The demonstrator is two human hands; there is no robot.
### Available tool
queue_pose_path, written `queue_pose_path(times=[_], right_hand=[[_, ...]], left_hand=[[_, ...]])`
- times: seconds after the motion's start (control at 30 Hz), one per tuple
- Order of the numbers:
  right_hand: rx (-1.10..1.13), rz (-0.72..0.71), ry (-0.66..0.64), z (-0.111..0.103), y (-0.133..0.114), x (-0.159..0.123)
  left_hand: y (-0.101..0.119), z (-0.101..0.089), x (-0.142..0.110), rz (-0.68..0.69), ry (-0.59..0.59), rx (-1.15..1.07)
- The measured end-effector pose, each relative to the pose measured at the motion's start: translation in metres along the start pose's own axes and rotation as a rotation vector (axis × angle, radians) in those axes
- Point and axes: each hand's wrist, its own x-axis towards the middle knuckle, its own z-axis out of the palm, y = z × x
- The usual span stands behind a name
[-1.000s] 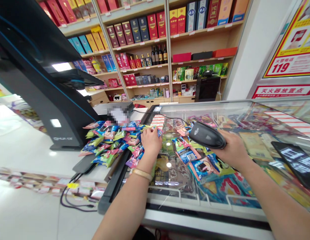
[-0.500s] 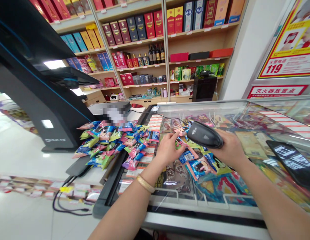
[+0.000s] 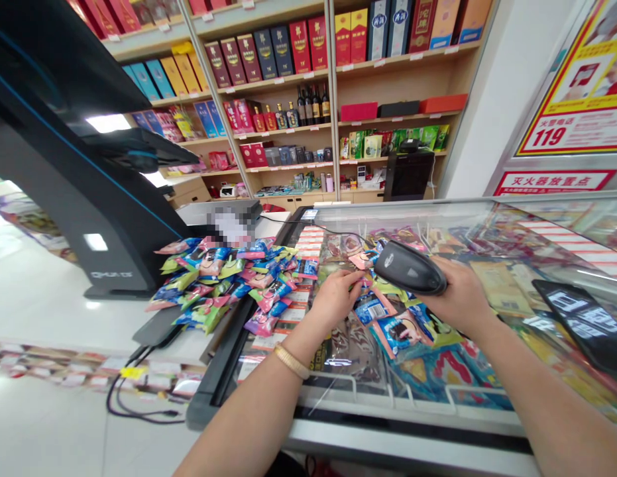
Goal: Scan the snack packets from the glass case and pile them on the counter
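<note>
Glass counter, left hand nearer scanner

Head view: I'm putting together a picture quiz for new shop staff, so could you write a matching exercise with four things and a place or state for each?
Things:
1. Scanner
2. Bracelet
3. Phone
4. Larger snack heap

Places or states:
A. Piled by the foot of the black stand
B. Held in the right hand
C. Showing large white characters on its screen
D. Around the left wrist

Right pairs: 1-B, 2-D, 3-C, 4-A
</note>
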Motion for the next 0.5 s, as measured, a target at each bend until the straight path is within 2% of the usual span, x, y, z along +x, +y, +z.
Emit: queue_pose_path(times=[0.1, 0.17, 0.27, 0.37, 0.5], right_hand=[[0.004, -0.015, 0.011, 0.0, 0.0, 0.0], [0.001, -0.032, 0.015, 0.0, 0.001, -0.001], [-0.006, -0.03, 0.022, 0.001, 0.003, -0.001], [0.0, -0.013, 0.031, 0.001, 0.004, -0.002], [0.0, -0.023, 0.037, 0.001, 0.004, -0.002]], left_hand=[[-0.004, 0.002, 0.002, -0.029, 0.073, -0.107], [-0.006, 0.003, 0.005, -0.094, 0.154, -0.271], [-0.008, 0.0, 0.012, -0.303, 0.287, -0.777], [-0.008, -0.007, 0.017, -0.511, 0.362, -1.247], [-0.003, -0.017, 0.017, -0.579, 0.404, -1.533]])
